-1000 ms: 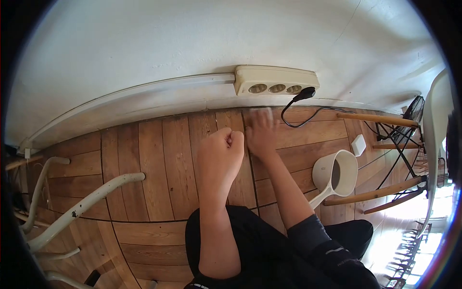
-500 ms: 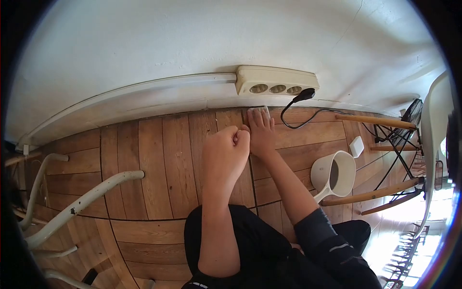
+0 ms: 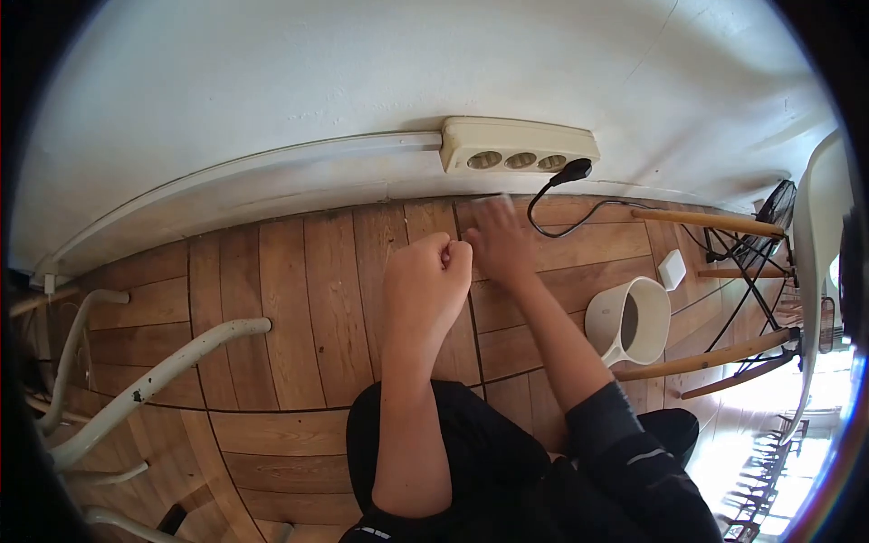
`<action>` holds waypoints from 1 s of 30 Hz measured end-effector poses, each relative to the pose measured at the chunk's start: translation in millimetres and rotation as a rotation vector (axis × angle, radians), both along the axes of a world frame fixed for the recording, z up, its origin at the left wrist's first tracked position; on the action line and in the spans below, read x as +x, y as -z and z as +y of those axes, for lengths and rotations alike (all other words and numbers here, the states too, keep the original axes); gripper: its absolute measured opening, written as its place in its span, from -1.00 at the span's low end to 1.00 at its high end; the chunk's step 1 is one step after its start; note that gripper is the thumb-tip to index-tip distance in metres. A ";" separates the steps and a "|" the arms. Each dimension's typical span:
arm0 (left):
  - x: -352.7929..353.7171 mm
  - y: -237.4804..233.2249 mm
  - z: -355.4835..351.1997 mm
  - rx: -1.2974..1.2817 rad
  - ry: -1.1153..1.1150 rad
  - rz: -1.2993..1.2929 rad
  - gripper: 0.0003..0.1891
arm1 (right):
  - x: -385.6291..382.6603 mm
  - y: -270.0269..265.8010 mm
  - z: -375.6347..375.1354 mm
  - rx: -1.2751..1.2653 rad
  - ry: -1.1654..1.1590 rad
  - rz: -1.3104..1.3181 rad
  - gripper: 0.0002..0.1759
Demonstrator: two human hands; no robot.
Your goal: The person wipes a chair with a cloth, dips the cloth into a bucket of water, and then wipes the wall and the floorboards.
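My left hand [image 3: 424,288] is curled into a fist over the wooden floor [image 3: 335,299], knuckles toward the wall, with nothing showing out of it. Just right of it, my right hand [image 3: 503,244] is stretched toward the foot of the wall and blurred by motion. Its fingertips press on a small whitish sponge [image 3: 490,203], mostly covered by the fingers, at the floor's edge. Above that hand, a cream power strip [image 3: 520,138] sits low on the wall, with a black plug [image 3: 574,171] in its right end.
The plug's black cord [image 3: 579,226] loops onto the floor. Right of my forearm stand a cream handled pot [image 3: 605,321] and a white block [image 3: 672,271]. A chair with wooden legs [image 3: 715,360] is at the right; bent white metal tubes [image 3: 172,371] reach in from the left.
My right hand has shifted slightly right along the wall's foot with the sponge, and its forearm has moved right too. The left fist is almost unmoved.
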State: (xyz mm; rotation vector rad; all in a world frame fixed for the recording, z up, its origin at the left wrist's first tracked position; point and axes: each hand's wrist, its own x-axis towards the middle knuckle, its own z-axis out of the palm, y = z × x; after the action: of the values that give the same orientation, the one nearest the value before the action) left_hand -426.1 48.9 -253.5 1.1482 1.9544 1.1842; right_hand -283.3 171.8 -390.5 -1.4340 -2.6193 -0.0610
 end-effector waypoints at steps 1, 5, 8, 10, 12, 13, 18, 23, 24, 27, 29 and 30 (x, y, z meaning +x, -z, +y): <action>-1.9 -0.2 -1.7 -0.003 0.000 0.001 -0.70 | 12.4 1.5 5.9 -0.003 0.000 0.001 -0.39; -7.8 -5.8 -6.0 -0.027 -0.027 -0.042 -0.70 | 18.6 1.4 14.7 0.001 0.273 0.055 -0.40; 0.6 -2.8 -0.3 0.017 -0.033 -0.049 -0.69 | -7.3 5.1 1.2 0.011 0.198 0.080 -0.39; 4.0 -1.3 1.8 0.036 -0.022 -0.027 -0.69 | -8.8 4.4 -1.9 0.035 0.072 0.082 -0.39; 3.6 -2.8 1.2 -0.028 0.026 -0.001 -0.69 | 0.5 -4.4 1.2 -0.090 -0.007 0.085 -0.40; 1.6 -3.3 0.1 -0.030 0.028 0.002 -0.69 | 7.1 -3.7 5.5 -0.092 -0.005 0.089 -0.40; -5.6 0.2 -5.9 -0.019 -0.039 -0.043 -0.69 | -7.7 13.2 7.3 0.075 0.385 0.096 -0.39; 7.3 4.5 3.4 0.050 -0.012 -0.023 -0.69 | -29.0 6.6 -9.1 0.036 0.112 0.033 -0.36; 8.1 5.3 3.5 0.032 0.001 -0.028 -0.69 | -28.9 6.5 -10.1 0.015 0.028 0.034 -0.35; 1.5 6.0 -0.8 -0.011 0.019 -0.039 -0.69 | -0.2 -1.5 2.8 -0.017 0.129 0.037 -0.35; -4.9 3.8 -3.1 -0.014 0.003 -0.025 -0.70 | 11.2 -2.5 9.7 -0.038 0.208 0.058 -0.34; -6.0 3.4 -4.3 -0.017 -0.009 -0.015 -0.70 | 14.5 -1.4 11.6 -0.060 0.291 0.076 -0.34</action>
State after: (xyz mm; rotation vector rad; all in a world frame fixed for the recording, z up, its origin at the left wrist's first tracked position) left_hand -432.1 44.5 -256.9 1.1198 1.9572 1.1752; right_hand -268.8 183.4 -389.0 -1.7903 -2.3533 0.0379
